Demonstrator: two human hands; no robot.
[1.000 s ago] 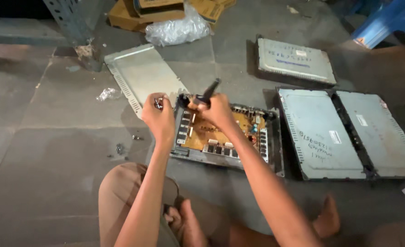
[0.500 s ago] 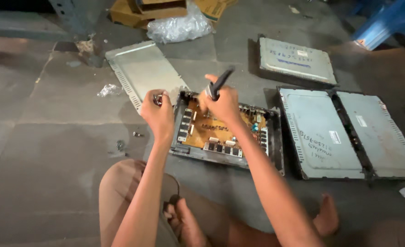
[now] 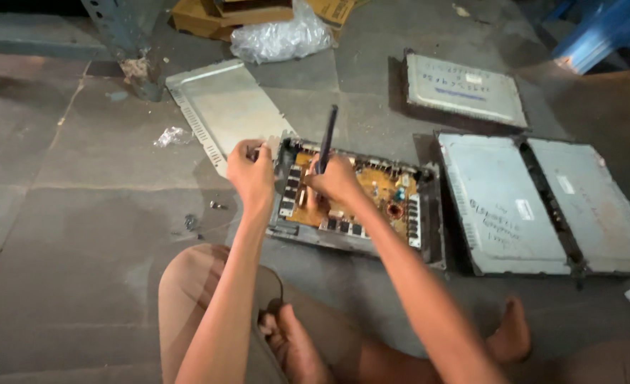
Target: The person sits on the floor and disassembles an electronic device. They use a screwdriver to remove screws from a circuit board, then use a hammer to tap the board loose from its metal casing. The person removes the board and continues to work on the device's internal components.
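Landmark: the opened unit (image 3: 357,206), a shallow metal chassis with an orange-brown circuit board exposed, lying on the concrete floor (image 3: 80,235) in front of the seated person. Well to its left, small loose screws (image 3: 216,205) lie on the floor; a careless sweep of a forearm could likely scatter them. Just beyond its upper left corner lies the removed metal cover (image 3: 222,107). At that same corner the left hand (image 3: 252,171) grips the chassis edge, fingers curled together around a small dark part; if this hold slackens, the unit may shift under tool pressure. Above the board's left half, the right hand (image 3: 336,178) has its fingers wrapped tight around a dark screwdriver (image 3: 327,139), shaft upright, tip hidden behind the hand. A slip here could gouge board components. To the right lie closed grey units (image 3: 514,206), clear of the work.
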